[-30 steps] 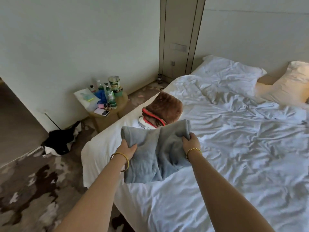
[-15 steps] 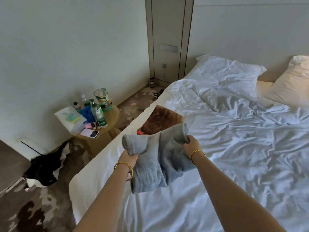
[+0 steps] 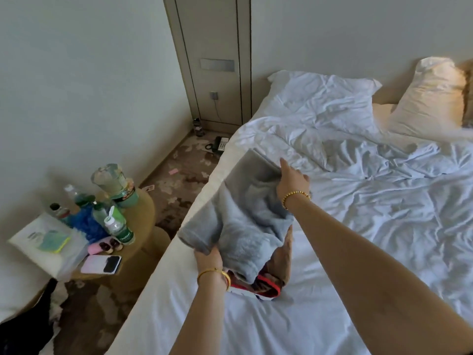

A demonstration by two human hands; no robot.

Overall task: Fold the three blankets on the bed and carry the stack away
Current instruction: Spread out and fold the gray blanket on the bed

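A folded grey blanket [image 3: 245, 216] lies over the stack at the left edge of the bed [image 3: 371, 226]. Under it a brown blanket [image 3: 282, 262] and a red-trimmed blanket [image 3: 266, 284] show only at their near ends. My left hand [image 3: 208, 258] grips the grey blanket's near left corner. My right hand [image 3: 291, 179] holds its far right part, index finger stretched out over the fabric. Most of the two lower blankets is hidden.
A round side table [image 3: 143, 221] left of the bed holds bottles [image 3: 117, 226], a phone [image 3: 101, 263] and a white pack [image 3: 48, 242]. A desk phone [image 3: 220, 143] lies on the carpet. Two pillows [image 3: 325, 96] sit at the headboard. Dark cloth [image 3: 23, 329] lies on the floor.
Both hands carried the grey blanket forward and lowered it onto the brown blanket, covering it. The view moved closer to the stack.
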